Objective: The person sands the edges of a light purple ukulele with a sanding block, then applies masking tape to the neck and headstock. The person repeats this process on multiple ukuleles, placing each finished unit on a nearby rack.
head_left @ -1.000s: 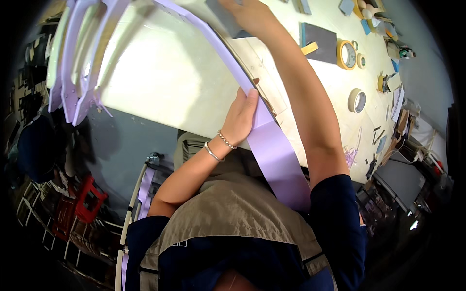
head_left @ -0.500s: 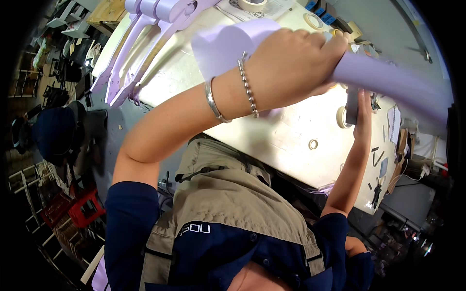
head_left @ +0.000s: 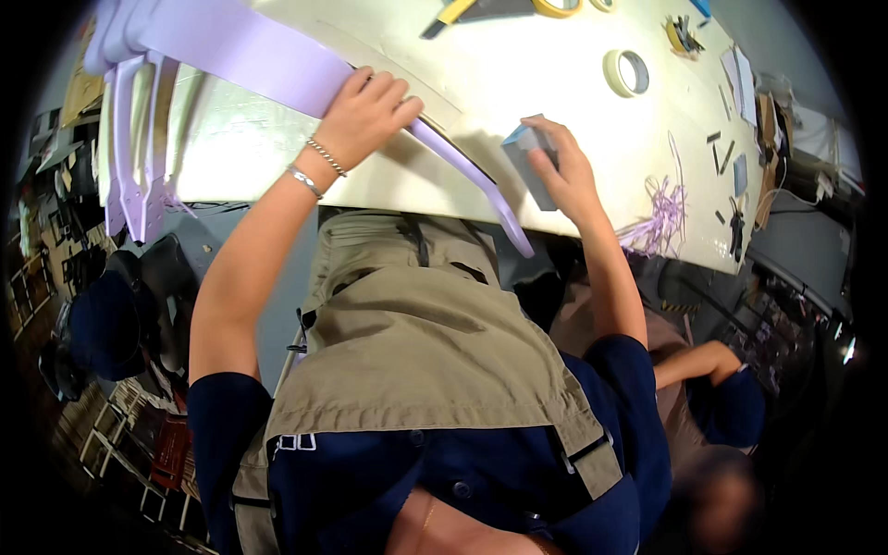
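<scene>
A lavender electric guitar (head_left: 245,65) rests edge-on at the table's near left side, its slim neck slanting toward me past the table edge. My left hand (head_left: 365,116) is closed on it where the body meets the neck, fingers curled over the upper edge. In my right hand (head_left: 569,171) is a grey rectangular block (head_left: 536,176) with a blue end, gripped between thumb and fingers. The block stands a little to the right of the neck, apart from it.
More lavender guitars (head_left: 120,120) stand at the left. On the white table (head_left: 592,129) lie a tape roll (head_left: 627,73), a tangle of lavender strips (head_left: 661,213), a yellow-handled tool (head_left: 450,17) and small dark pieces. Another person's arm (head_left: 703,361) is at lower right.
The guitar has come down from a raised position, and its neck has swung from pointing right to pointing toward me. My right hand has moved left and nearer with the block.
</scene>
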A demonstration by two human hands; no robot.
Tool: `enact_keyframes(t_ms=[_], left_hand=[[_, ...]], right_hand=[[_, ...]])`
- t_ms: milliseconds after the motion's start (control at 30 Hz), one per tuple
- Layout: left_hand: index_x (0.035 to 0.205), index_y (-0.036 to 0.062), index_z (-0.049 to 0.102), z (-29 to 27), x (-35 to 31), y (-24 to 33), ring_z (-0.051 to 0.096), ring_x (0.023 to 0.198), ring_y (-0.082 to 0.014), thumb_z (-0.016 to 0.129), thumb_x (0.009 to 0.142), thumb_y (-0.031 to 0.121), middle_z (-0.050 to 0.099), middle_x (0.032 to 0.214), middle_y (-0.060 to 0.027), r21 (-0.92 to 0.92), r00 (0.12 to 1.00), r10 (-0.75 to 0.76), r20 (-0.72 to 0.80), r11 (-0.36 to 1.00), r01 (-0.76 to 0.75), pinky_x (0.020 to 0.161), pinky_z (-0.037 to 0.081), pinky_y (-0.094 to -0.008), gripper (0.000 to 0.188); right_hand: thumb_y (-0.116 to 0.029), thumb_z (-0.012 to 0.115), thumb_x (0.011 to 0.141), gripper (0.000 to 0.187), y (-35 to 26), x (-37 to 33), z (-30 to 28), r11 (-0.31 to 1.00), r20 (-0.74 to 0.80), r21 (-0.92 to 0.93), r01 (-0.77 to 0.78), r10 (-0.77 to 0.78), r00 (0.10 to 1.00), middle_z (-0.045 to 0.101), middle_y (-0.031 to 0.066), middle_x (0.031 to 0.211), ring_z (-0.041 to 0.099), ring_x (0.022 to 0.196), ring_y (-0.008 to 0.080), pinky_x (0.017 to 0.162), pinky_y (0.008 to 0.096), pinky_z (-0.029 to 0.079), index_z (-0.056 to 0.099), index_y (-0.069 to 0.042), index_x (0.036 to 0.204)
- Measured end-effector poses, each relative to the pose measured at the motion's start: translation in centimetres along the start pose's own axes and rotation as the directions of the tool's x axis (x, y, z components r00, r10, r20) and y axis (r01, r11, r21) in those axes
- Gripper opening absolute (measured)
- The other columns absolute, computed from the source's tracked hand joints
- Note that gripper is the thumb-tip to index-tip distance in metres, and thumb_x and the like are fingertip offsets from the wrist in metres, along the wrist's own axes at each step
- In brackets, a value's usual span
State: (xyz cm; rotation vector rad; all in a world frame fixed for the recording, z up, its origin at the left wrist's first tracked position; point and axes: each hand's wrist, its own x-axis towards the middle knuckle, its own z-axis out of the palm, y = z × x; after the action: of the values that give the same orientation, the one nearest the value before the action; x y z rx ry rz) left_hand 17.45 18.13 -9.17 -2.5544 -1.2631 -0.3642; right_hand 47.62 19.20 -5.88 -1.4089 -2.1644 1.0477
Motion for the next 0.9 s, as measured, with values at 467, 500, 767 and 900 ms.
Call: enact_keyframes(t_ms=[467, 500, 767, 900], left_hand=[[0.108, 0.0048, 0.06, -7.7, 0.9, -10.0, 0.058, 0.092, -0.0248, 0.044, 0.094, 0.027, 0.063, 0.098, -0.0096, -0.223, 0.957, -0.28, 0.076, 0.931, 0.29, 0.103, 0.031, -0.0421, 0.031], [0.106, 0.0042, 0.061, -7.4, 0.6, -10.3, 0.059, 0.091, -0.0244, 0.041, 0.095, 0.027, 0.064, 0.096, -0.0095, -0.28, 0.951, -0.297, 0.088, 0.909, 0.31, 0.103, 0.031, -0.0419, 0.032], [0.096, 0.0038, 0.065, -6.8, 1.1, -9.9, 0.06, 0.085, -0.0224, 0.034, 0.096, 0.027, 0.065, 0.085, -0.0069, -0.343, 0.935, -0.35, 0.054, 0.873, 0.346, 0.103, 0.031, -0.0414, 0.038], [0.094, 0.0035, 0.065, -7.1, 0.9, -9.8, 0.06, 0.083, -0.0225, 0.033, 0.096, 0.027, 0.064, 0.083, -0.0071, -0.368, 0.925, -0.378, 0.045, 0.854, 0.367, 0.101, 0.033, -0.041, 0.039]], right_hand=[[-0.041, 0.062, 0.08, 0.039, 1.1, -1.9, 1.8, 0.972, 0.033, -0.165, 0.168, -0.165, 0.986, 0.055, 0.0116, 0.104, 0.058, 0.09, 0.0282, 0.072, 0.0357, 0.049, 0.059, -0.021, 0.113], [-0.041, 0.062, 0.08, 0.039, 1.1, -1.8, 2.0, 0.972, 0.037, -0.164, 0.171, -0.167, 0.985, 0.055, 0.0116, 0.104, 0.058, 0.09, 0.0281, 0.072, 0.0358, 0.049, 0.059, -0.021, 0.113], [-0.043, 0.064, 0.078, 0.041, 0.2, -1.1, 3.2, 0.961, -0.003, -0.234, 0.148, -0.153, 0.988, 0.055, 0.0126, 0.104, 0.058, 0.091, 0.0293, 0.072, 0.0363, 0.049, 0.06, -0.022, 0.112], [-0.043, 0.064, 0.077, 0.04, -0.4, -0.5, 3.4, 0.955, 0.013, -0.252, 0.158, -0.16, 0.987, 0.055, 0.0145, 0.104, 0.058, 0.09, 0.0305, 0.071, 0.0378, 0.049, 0.06, -0.022, 0.111]])
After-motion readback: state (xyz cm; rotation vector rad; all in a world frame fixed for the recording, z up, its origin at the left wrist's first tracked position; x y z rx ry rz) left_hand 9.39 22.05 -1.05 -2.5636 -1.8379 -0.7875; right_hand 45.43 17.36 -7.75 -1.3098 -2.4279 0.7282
